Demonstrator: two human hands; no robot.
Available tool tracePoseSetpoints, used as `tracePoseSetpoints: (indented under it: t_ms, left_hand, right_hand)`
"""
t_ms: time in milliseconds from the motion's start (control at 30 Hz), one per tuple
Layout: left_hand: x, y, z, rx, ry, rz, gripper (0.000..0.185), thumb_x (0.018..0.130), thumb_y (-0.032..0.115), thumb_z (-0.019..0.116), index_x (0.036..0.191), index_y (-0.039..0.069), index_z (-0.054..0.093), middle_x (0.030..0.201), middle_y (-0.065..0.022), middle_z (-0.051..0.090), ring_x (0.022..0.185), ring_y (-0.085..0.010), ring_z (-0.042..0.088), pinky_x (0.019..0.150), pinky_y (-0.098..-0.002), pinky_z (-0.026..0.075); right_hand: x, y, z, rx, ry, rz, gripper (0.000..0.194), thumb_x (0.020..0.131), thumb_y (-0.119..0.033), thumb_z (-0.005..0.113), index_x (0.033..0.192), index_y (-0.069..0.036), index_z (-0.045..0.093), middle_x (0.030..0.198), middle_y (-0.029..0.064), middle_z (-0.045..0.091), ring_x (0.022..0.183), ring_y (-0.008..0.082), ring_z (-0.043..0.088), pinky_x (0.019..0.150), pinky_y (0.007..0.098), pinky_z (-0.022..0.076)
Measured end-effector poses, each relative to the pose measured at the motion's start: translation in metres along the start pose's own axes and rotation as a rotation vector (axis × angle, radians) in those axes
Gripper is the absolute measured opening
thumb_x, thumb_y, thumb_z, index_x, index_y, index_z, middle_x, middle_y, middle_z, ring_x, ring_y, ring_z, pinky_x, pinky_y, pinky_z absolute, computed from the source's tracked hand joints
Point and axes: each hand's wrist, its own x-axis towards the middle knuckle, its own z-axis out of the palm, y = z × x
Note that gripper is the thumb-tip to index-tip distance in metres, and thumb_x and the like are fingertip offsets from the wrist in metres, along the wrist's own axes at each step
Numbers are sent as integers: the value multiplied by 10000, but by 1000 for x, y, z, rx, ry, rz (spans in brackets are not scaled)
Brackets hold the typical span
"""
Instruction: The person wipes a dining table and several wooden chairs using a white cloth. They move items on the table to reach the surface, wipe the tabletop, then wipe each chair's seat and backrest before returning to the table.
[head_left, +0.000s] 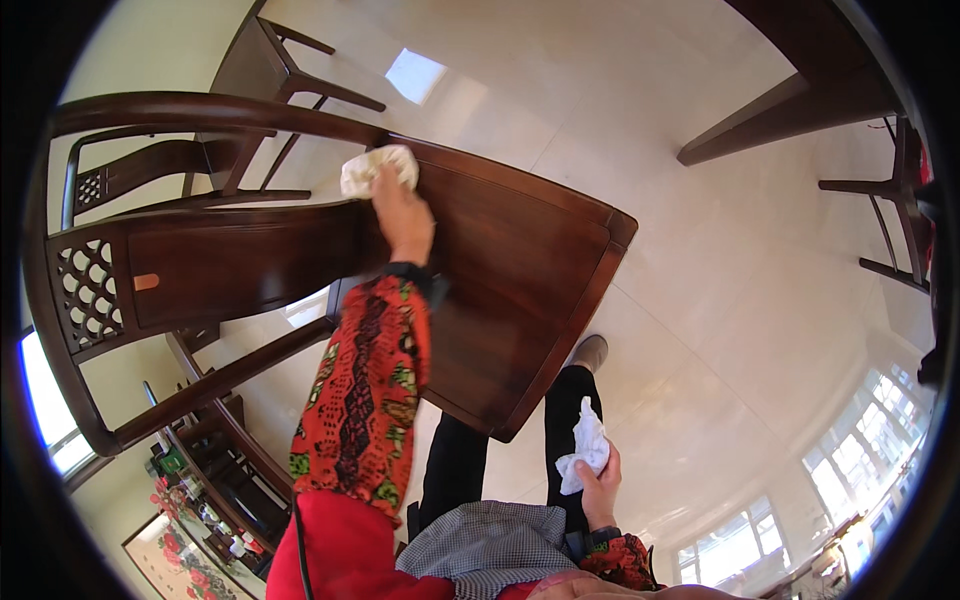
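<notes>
A dark wooden chair stands before me, its panelled seat (517, 247) turned toward the right. Its curved back splat (232, 251), pierced by a lattice at the top, extends to the left. My left hand (405, 221) presses a crumpled cream cloth (379, 169) at the far rear corner of the seat, beside the back frame. Motion blurs that hand slightly. Low in front of my body, my right hand (602, 491) grips a crumpled white cloth (586, 446) between thumb and fingers, apart from the chair.
More dark wooden chairs stand at the upper left, including one with a bare seat (251, 67). A thick furniture leg (750, 124) and another chair (904, 176) are on the right. Small items line a shelf (214, 514) at lower left. Glossy tiles (697, 300) cover the floor.
</notes>
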Motion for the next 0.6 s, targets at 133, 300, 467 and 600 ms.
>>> tracePoseSetpoints:
  t_ms: [133, 300, 467, 600]
  left_hand:
    - [-65, 117, 50, -59, -70, 247, 365, 1013, 5, 486, 1360, -49, 582, 1432, -277, 567, 1404, -461, 464, 1207, -536, 342]
    - [-174, 130, -4, -203, -440, 413, 399, 963, -17, 557, 1356, 24, 611, 1477, -216, 554, 1415, -407, 491, 1202, -519, 372]
    - [-186, -53, -106, 130, -149, -2, 388, 1000, -13, 515, 1382, 5, 585, 1450, -224, 573, 1381, -422, 506, 1202, -493, 377]
    - [-223, -104, -147, 192, -28, -461, 487, 1006, -46, 478, 1486, 19, 521, 1570, -210, 488, 1474, -420, 418, 1237, -477, 323]
  right_hand:
    - [5, -5, 1, -105, -27, -30, 657, 886, -55, 737, 1477, 25, 460, 1370, 140, 585, 1240, 226, 578, 1074, 377, 477]
    - [21, -20, -3, -98, -93, -8, 651, 884, -42, 729, 1475, 21, 464, 1385, 137, 584, 1262, 235, 575, 1096, 378, 462]
    - [27, -22, -14, -167, -131, 11, 650, 886, -29, 713, 1480, 17, 456, 1389, 137, 586, 1273, 241, 575, 1111, 382, 451]
    - [25, -17, -17, -170, -143, -10, 653, 883, -24, 710, 1483, 13, 454, 1394, 138, 584, 1274, 244, 575, 1115, 385, 448]
